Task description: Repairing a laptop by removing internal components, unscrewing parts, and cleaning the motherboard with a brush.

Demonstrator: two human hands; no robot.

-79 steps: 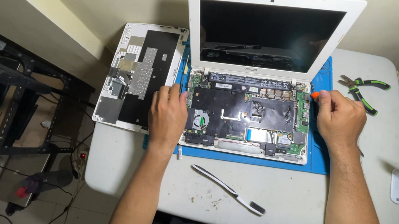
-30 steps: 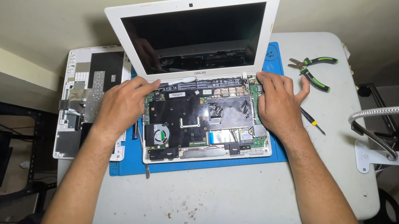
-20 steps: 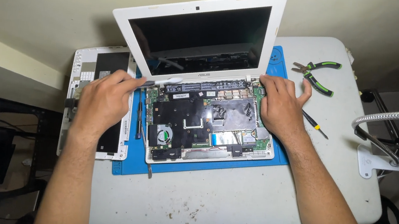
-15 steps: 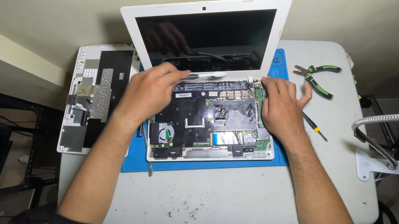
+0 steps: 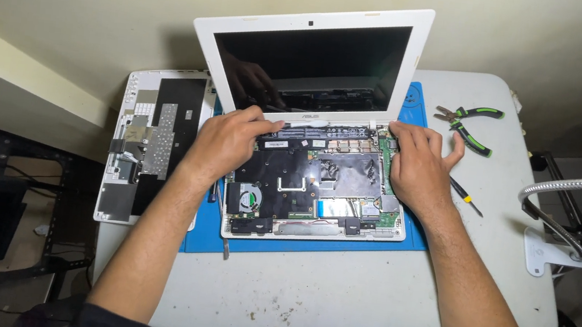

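So in the head view there's a white laptop (image 5: 315, 144) sitting dead centre of the frame on a blue mat (image 5: 296, 248), bottom half opened up with the board, a round fan at lower left and a long dark battery along the hinge all exposed. That battery has a pale rectangular label on its left part, text too small to make out. The screen is tilted up and dark, with a white frame around it.

The removed keyboard cover (image 5: 151, 144) lies face down at the left of the frame, just beside the mat, white edge with black and silver patches. Green-handled pliers (image 5: 471, 122) are at upper right, and a small screwdriver (image 5: 466, 196) lies just right of the right wrist. A bendy metal lamp arm (image 5: 563, 209) with a white base is at the far right edge of the white table (image 5: 333, 307).

The left hand (image 5: 224, 141) lies palm down on the upper left of the laptop base, fingers loosely spread toward the hinge, gripping nothing. The right hand (image 5: 415, 167) rests flat on the right edge of the base, fingers apart, also holding nothing.
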